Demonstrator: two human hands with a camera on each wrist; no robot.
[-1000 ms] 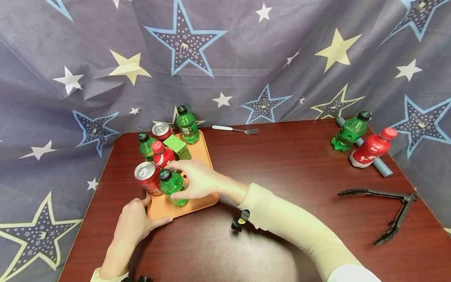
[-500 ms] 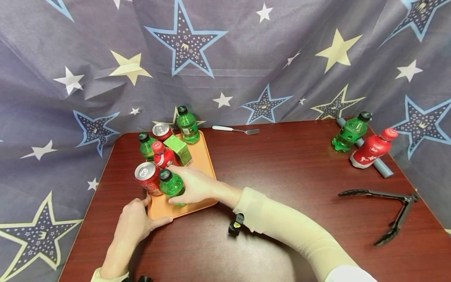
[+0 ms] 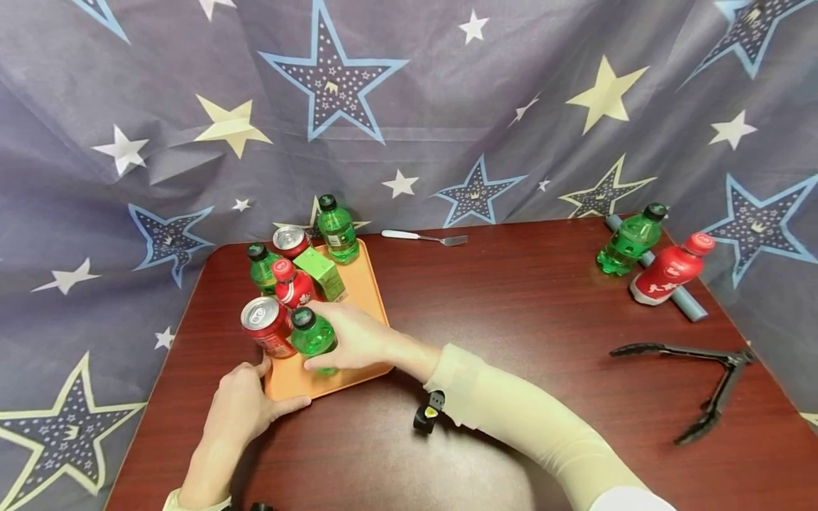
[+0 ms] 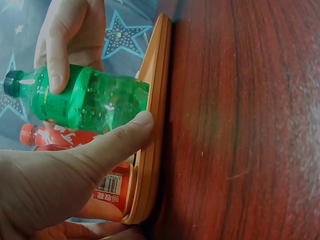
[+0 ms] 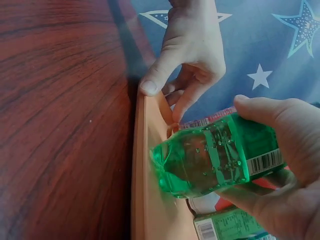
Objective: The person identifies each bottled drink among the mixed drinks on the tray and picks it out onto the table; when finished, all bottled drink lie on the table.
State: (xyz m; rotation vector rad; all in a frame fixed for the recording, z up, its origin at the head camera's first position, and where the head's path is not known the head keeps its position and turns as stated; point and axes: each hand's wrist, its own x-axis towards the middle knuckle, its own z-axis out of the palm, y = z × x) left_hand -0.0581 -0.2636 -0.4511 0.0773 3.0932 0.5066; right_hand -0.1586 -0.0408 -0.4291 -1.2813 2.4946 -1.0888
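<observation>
My right hand (image 3: 358, 337) grips a green soda bottle (image 5: 200, 157) with a black cap, which stands upright at the near edge of an orange tray (image 3: 299, 383). My left hand (image 3: 239, 404) holds the tray's near-left corner, its thumb along the near rim. Beside the held bottle on the tray stand a red can (image 3: 267, 328) and a red bottle (image 3: 294, 285). Behind them are a green carton (image 3: 321, 273), a second green bottle (image 3: 263, 268), another red can (image 3: 291, 241) and a third green bottle (image 3: 339, 231) at the far corner.
A white-handled fork (image 3: 424, 236) lies near the back edge. At the far right, a green bottle (image 3: 631, 241) and a red bottle (image 3: 671, 271) lean over a grey-blue tube (image 3: 689, 304). Black tongs (image 3: 716, 376) lie spread on the right. A star-patterned curtain (image 3: 409, 106) borders the table.
My right hand has drawn slightly back and settled around the green bottle, uncovering more of the carton. The bottle has shifted slightly right. My left hand stays on the tray corner.
</observation>
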